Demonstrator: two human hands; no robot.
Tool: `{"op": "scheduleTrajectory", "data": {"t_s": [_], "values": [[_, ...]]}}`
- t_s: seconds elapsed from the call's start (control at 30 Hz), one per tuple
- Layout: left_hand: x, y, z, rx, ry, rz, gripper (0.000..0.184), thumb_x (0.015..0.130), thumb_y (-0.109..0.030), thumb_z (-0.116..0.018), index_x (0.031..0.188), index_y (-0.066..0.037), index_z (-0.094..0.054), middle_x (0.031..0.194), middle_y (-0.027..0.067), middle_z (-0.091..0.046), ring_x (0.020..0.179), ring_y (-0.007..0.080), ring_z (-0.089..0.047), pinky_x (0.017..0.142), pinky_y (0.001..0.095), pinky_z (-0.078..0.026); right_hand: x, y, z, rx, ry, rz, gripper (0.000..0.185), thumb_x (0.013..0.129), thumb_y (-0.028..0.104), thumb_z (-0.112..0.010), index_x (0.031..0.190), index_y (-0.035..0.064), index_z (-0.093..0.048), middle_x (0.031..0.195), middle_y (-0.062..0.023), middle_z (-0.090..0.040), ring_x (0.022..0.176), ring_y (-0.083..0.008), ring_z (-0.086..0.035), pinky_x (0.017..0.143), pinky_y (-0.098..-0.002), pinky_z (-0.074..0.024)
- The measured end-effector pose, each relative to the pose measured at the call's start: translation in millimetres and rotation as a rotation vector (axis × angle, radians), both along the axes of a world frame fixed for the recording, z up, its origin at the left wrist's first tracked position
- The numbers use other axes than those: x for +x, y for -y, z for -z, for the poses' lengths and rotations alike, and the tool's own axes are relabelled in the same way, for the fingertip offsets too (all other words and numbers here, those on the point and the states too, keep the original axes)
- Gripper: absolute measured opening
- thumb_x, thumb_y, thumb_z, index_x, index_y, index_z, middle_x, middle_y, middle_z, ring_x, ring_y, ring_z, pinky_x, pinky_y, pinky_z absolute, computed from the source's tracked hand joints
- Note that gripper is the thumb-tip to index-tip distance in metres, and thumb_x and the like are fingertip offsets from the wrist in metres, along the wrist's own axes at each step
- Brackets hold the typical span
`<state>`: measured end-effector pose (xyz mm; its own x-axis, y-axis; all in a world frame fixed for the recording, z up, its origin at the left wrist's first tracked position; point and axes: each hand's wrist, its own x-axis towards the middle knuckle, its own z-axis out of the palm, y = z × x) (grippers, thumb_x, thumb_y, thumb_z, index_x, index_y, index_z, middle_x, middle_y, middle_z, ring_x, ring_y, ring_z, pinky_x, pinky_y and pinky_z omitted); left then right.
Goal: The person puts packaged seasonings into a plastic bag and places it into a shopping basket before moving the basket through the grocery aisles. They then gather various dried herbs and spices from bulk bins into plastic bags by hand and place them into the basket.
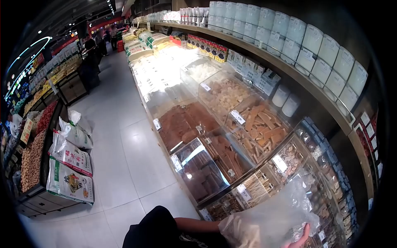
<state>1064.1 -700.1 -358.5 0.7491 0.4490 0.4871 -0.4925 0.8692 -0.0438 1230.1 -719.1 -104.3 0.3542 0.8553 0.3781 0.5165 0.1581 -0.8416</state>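
A large clear plastic bag [264, 219] with pale contents at its lower left is held low over the bins at the bottom right. Fingers of one hand [303, 237] press on the bag's right edge; I take this for my right hand. A bare forearm [198, 225] reaches in from a dark sleeve and ends behind the bag, which hides my left hand. Under and beyond the bag are clear bins, one with thin pale sticks [257, 186] and one with dried slices [289, 156].
Brown powder [186, 120], orange-brown strips [260, 124] and yellowish lumps [227, 94] fill bins ahead. White canisters [308, 45] line a shelf at the right. Sacks [70, 182] lean on a left stand of nuts [33, 161]. People [113, 38] stand far down the tiled aisle [120, 136].
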Motion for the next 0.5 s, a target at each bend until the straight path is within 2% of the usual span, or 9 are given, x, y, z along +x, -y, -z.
{"op": "scheduleTrajectory", "data": {"t_s": [0.27,0.37,0.47,0.5], "values": [[-6.6,11.3,-7.7,-0.045,-0.131,-0.008,0.054,0.099,-0.047,-0.041,0.133,-0.006,-0.049,0.132,0.0065,-0.052,0.111,0.0171,-0.054,0.099,0.0334,-0.043,-35.4,-1.3,-4.3,0.217,0.057,-0.068,0.047,0.088,0.001,-0.049,0.134,-0.002,-0.042,0.132,-0.0181,-0.045,0.119,-0.026,-0.048,0.101,-0.0373,-0.0393],[-8.0,13.8,-7.6,-0.055,-0.148,-0.012,0.054,0.098,-0.047,-0.041,0.133,-0.006,-0.048,0.133,0.0069,-0.052,0.112,0.018,-0.054,0.099,0.0344,-0.042,-24.9,-0.2,5.6,-0.021,-0.22,-0.143,0.06,0.088,0.005,-0.048,0.144,0.0006,-0.027,0.146,-0.0198,-0.027,0.131,-0.0309,-0.036,0.109,-0.0413,-0.0303],[-10.2,16.3,-11.2,-0.065,-0.162,-0.008,0.055,0.098,-0.047,-0.041,0.134,-0.006,-0.047,0.133,0.0072,-0.051,0.113,0.0188,-0.053,0.1,0.0354,-0.042,4.0,-8.1,56.6,0.055,-0.168,-0.191,0.06,0.086,0.003,-0.049,0.143,0.0004,-0.03,0.147,-0.0218,-0.027,0.129,-0.0318,-0.038,0.11,-0.0427,-0.0296],[-11.1,16.1,-11.2,-0.067,-0.164,-0.012,0.055,0.098,-0.047,-0.041,0.134,-0.006,-0.047,0.134,0.0073,-0.051,0.113,0.0191,-0.053,0.1,0.0357,-0.042,14.2,-19.7,66.1,-0.03,-0.55,-0.12,0.06,0.086,0.006,-0.051,0.143,0.0008,-0.031,0.147,-0.0212,-0.028,0.129,-0.0314,-0.039,0.109,-0.0431,-0.0301]]}}
